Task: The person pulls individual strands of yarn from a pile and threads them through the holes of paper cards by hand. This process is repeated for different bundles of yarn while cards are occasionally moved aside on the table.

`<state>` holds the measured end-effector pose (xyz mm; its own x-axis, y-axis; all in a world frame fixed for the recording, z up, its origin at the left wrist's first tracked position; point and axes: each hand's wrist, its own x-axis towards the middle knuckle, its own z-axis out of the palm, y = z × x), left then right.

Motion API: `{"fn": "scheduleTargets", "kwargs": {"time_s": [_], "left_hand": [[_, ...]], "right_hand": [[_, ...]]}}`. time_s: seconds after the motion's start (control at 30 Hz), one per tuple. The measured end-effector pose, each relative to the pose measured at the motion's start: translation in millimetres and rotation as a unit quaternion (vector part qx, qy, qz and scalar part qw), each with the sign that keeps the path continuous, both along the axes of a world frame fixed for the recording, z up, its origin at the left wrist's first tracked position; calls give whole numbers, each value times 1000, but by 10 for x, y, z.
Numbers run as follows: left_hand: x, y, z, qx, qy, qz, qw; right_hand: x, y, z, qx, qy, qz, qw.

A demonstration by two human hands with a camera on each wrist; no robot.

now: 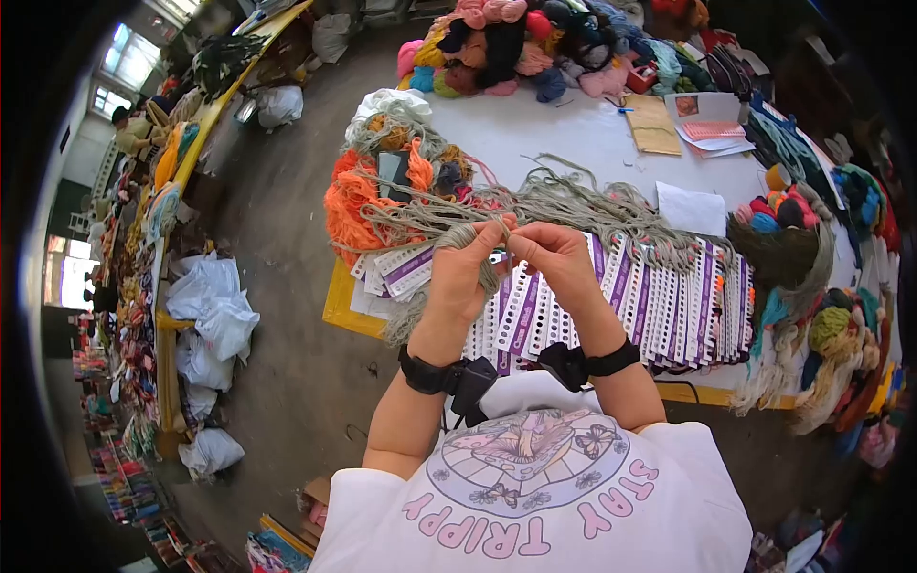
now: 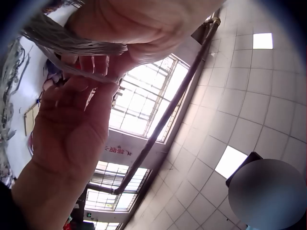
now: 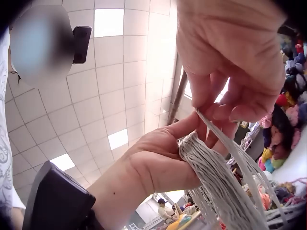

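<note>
Over the front edge of the table, my left hand (image 1: 463, 272) grips a thick hank of grey yarn (image 3: 216, 182) between thumb and fingers. Its strands hang down past the hand and trail across the table. Close beside it, my right hand (image 1: 559, 263) pinches a few grey strands (image 3: 242, 155) between thumb and fingertips, drawn apart from the hank. Both sets of fingertips meet near the top of the hank in the right wrist view. More loose grey yarn (image 1: 602, 210) lies in a long tangle just beyond the hands.
Rows of white and purple thread cards (image 1: 521, 310) line the table's front. Orange yarn (image 1: 351, 205) and a dark flat rectangle (image 1: 393, 177) lie at the left corner. A brown envelope (image 1: 654, 124), white paper (image 1: 691, 208) and piled coloured yarn (image 1: 506, 48) are farther back.
</note>
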<state>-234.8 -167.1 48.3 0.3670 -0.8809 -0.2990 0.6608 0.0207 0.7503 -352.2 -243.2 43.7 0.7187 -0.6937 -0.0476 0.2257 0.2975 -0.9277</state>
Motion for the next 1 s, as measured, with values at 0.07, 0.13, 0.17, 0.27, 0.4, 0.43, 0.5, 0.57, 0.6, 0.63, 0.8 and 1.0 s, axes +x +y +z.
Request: {"fn": "scheduleTargets", "kwargs": {"time_s": [0.07, 0.13, 0.17, 0.27, 0.4, 0.43, 0.5, 0.57, 0.6, 0.63, 0.8, 1.0], "left_hand": [[-34, -49, 16, -2, 19, 19, 1000], [-60, -67, 20, -7, 30, 7, 1000], [-76, -73, 42, -9, 39, -1, 999], [-102, -100, 19, -13, 34, -16, 999], [-108, -119, -32, -14, 14, -6, 1000], [-107, -119, -14, -13, 4, -13, 1000], [-102, -121, 46, -10, -15, -28, 999], [-81, -129, -3, -29, -2, -21, 999], [-76, -136, -20, -39, 4, -18, 999], [-79, -141, -22, -31, 13, -8, 999], [-93, -169, -4, -4, 53, 16, 998], [-147, -183, 6, -29, -40, -1, 999]], "right_hand": [[-21, 12, -36, 1, -22, -36, 999], [-46, -8, -68, 3, 0, -48, 999], [-56, -12, -56, 7, 3, -52, 999], [-69, -7, -25, 18, -21, -57, 998], [-62, 4, -34, -6, -11, -74, 997], [-59, 3, -29, -9, -4, -75, 997], [-47, -18, -94, -75, 9, -78, 994], [-47, -20, -117, -89, 19, -80, 993], [-54, -19, -71, -71, 22, -81, 994], [-58, -21, -46, -53, 24, -81, 995], [-54, -44, -134, -27, 16, -83, 996], [-38, -13, -106, -18, -1, -100, 995]]}}
